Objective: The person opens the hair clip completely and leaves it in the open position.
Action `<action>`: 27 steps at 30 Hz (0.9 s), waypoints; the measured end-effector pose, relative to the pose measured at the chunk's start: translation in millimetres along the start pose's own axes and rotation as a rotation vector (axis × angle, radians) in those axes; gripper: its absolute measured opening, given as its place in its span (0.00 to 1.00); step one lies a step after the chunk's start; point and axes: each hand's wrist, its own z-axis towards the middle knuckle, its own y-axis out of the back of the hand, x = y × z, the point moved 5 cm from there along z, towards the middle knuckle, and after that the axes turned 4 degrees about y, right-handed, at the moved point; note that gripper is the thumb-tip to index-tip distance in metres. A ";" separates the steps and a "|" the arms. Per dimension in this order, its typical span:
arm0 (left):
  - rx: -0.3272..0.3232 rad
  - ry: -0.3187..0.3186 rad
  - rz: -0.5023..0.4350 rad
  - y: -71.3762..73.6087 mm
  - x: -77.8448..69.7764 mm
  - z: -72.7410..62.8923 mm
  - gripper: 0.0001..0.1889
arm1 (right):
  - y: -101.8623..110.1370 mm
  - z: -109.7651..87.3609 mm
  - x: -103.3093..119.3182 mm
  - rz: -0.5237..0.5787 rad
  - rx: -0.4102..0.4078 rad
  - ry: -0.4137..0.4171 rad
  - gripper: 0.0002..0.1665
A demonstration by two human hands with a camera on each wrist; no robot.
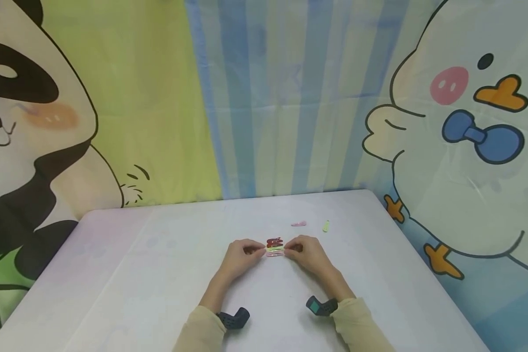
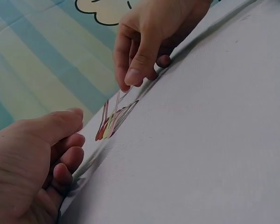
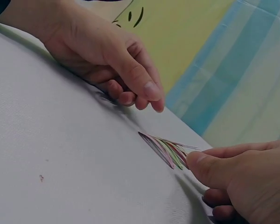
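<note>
Several snap hair clips, red, yellow-green and pink, lie side by side in a small row on the white table; the red clip (image 1: 275, 241) is at the far side and the pink clip (image 1: 275, 254) nearest me. Thin prongs of some clips (image 2: 113, 119) stand raised. My left hand (image 1: 245, 256) is at the row's left end, thumb near the index finger, its fingertips (image 2: 73, 116) slightly apart from the clips. From the right, my right hand (image 1: 308, 254) pinches the end of a clip between thumb and index finger; its thumb (image 3: 200, 163) overlaps the clip ends.
Beyond the row, a loose pink clip (image 1: 298, 224) and a yellow-green clip (image 1: 326, 226) lie on the table (image 1: 158, 293). A cartoon-printed curtain (image 1: 268, 98) hangs behind the far edge. Dark devices are strapped to both wrists.
</note>
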 end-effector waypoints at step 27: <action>-0.382 -0.280 0.206 -91.2 -93.6 -13.1 0.09 | 84.9 -12.6 -77.4 0.059 -0.087 0.076 0.09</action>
